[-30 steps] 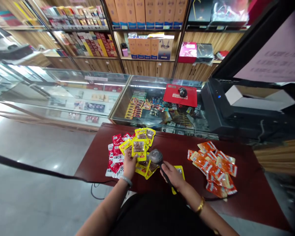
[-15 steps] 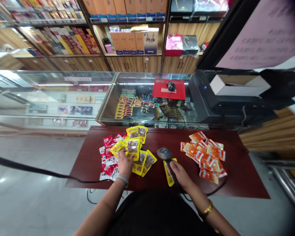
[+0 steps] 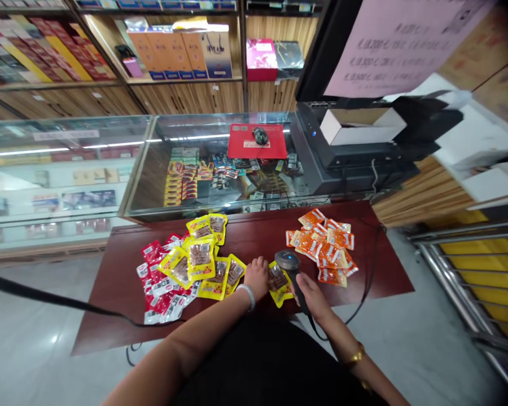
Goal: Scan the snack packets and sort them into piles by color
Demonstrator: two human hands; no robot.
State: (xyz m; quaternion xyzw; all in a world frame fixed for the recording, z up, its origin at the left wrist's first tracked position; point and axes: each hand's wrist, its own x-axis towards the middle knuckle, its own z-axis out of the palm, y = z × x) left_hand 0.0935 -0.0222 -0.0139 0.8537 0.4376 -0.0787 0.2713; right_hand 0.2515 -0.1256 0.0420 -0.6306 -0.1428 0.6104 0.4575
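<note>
A black barcode scanner [image 3: 288,261] with a small blue light is gripped by its handle in my right hand [image 3: 312,296]. Beneath its head lies a single yellow snack packet [image 3: 278,277], partly covered by the scanner. My left hand [image 3: 257,276] rests at that packet's left edge, fingers slightly bent and nothing visible in them; whether it touches the packet I cannot tell. To its left spreads a pile of yellow snack packets [image 3: 201,258], partly over red and white packets [image 3: 163,290]. Orange packets [image 3: 331,251] form another pile on the right.
The dark red table [image 3: 118,282] stands against a glass display counter [image 3: 152,210]. On the counter are a red mat [image 3: 237,144] with a mouse [image 3: 260,135] and dark equipment bearing a white open box [image 3: 359,135]. A black cable [image 3: 367,290] trails past the right side.
My left hand has left the yellow pile and moved right to beside the single packet. My right hand still holds the scanner above that packet. The camera view has turned right.
</note>
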